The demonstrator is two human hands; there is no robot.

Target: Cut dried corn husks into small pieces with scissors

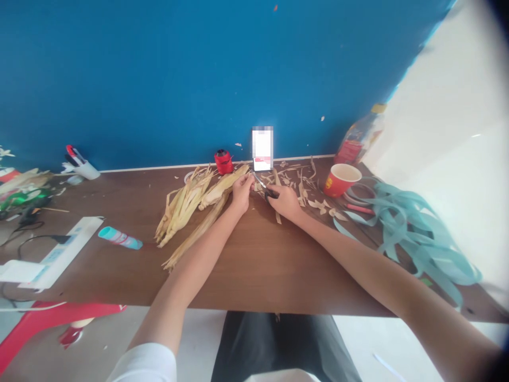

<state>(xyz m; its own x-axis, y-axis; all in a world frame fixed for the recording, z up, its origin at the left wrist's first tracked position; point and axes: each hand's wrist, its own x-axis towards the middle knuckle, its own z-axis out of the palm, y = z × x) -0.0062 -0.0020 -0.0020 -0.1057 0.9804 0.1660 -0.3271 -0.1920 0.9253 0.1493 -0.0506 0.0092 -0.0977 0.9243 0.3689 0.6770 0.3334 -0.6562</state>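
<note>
My right hand (284,201) is closed round the black handles of a pair of scissors (260,181), whose blades point up and left. Close to the blade tips, my left hand (242,192) is closed in a pinch; whatever lies between its fingers is too small to make out. Dried corn husks (186,204) lie in bundles left of my left hand, and a long strip runs under that forearm. Cut husk scraps (304,191) are scattered around and beyond my right hand.
A phone (263,148) leans on the blue wall beside a red round container (223,161). Rightward are a red paper cup (342,179), a bottle (360,135) and tangled teal ribbon (421,228). Leftward lie a blue tube (120,237), a power strip (66,252) and a pen holder (86,170).
</note>
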